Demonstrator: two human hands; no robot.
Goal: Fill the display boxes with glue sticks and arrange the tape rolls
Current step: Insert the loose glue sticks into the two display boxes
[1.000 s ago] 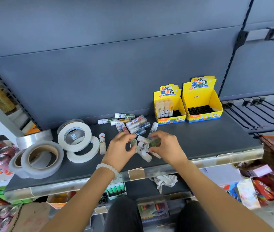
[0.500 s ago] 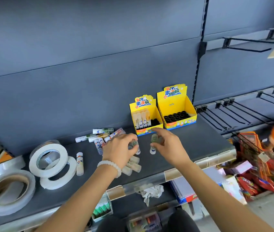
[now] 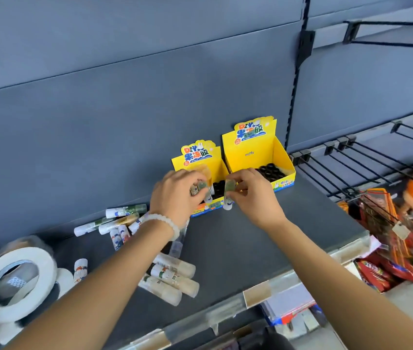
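The left hand [image 3: 175, 195] is gripping what look like two glue sticks [image 3: 200, 189] over the left display box [image 3: 215, 162]. The right hand [image 3: 253, 195] is pinching a green glue stick [image 3: 229, 190] upright, just in front of the same box.

the right yellow box [image 3: 251, 152], just beyond the right hand [image 3: 253, 193], carries the small word "miffy" on its inner back wall, and big blue letters "diy" with chinese characters on its raised header card. the left yellow box [image 3: 200, 160], behind the left hand [image 3: 175, 195], shows the same "diy" header, and "miffy" in part on its front edge below that hand. print on the glue sticks [image 3: 172, 276] near the left forearm is too small to read.
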